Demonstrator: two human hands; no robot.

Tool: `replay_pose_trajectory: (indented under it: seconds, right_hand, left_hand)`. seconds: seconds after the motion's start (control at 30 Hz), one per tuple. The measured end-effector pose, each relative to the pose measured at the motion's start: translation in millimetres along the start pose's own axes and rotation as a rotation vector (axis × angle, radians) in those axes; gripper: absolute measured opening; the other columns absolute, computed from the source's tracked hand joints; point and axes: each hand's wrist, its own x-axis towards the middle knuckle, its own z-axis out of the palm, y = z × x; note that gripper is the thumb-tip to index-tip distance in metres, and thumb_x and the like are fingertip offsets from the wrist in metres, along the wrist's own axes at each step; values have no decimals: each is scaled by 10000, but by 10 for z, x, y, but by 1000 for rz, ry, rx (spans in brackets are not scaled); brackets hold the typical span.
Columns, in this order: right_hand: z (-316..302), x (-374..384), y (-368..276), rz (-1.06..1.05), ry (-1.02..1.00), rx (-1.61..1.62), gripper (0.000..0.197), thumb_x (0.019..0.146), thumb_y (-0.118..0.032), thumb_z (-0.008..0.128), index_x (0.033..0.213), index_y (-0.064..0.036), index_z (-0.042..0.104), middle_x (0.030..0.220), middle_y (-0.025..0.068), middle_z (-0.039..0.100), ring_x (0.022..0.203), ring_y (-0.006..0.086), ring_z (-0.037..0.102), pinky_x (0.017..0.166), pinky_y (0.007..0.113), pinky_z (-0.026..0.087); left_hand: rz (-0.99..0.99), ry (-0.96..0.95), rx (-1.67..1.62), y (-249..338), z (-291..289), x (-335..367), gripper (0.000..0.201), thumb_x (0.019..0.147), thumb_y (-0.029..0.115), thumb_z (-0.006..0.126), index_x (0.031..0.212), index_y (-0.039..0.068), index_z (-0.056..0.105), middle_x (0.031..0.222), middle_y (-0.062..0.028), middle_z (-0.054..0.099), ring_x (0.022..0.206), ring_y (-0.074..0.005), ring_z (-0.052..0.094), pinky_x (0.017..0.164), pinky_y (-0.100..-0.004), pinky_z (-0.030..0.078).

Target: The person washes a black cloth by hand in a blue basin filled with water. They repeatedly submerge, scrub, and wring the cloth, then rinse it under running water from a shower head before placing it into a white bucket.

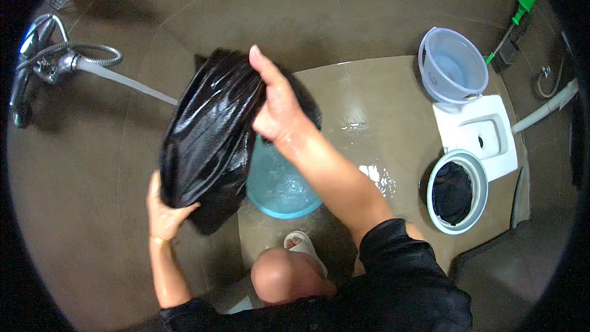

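From where I sit, the wet black cloth [212, 126] hangs bunched between my two hands, raised in front of the blue basin [284, 216] and hiding part of it. My left hand [165, 218] grips its lower left edge, thumb in front and fingers partly out of sight behind the folds. My right hand [278, 107] holds its upper right side, thumb stretched along the edge; the other fingers are hidden, so I cannot tell how tightly they close. Ahead and to the left of both hands, the wall tap [64, 66] sends a water stream [132, 83] toward the cloth; whether it strikes the folds or passes behind them, I cannot make out. The blue basin sits below and beside my right hand, water in it, with my right forearm crossing its near side. Well to the right of that hand stand a pale bucket [439, 86], a white squat toilet [505, 154] and a round grey tub [479, 187] holding dark fabric [453, 193]. A sandalled foot [302, 247] rests just nearer me than the basin.
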Motion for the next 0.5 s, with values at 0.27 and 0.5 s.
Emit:
replay_pose_trajectory:
  seconds: [0.27,0.5]
  right_hand:
    - [174,-163,-681,-190,379,-176,163,733,-161,649,833,-33,655,825,100,678,699,242,650,686,357,537]
    - [-792,-505,-1771,-118,642,-414,156,719,-131,627,811,-6,635,779,112,665,670,230,645,639,350,541]
  left_hand:
    - [-1129,31,-671,-2559,1683,-642,759,780,626,537,1341,142,376,1218,-138,498,1102,-310,509,776,-522,474]
    - [-1345,-24,-922,-2331,2697,-887,409,923,401,455,1098,35,499,879,-98,629,742,-235,643,640,-397,575]
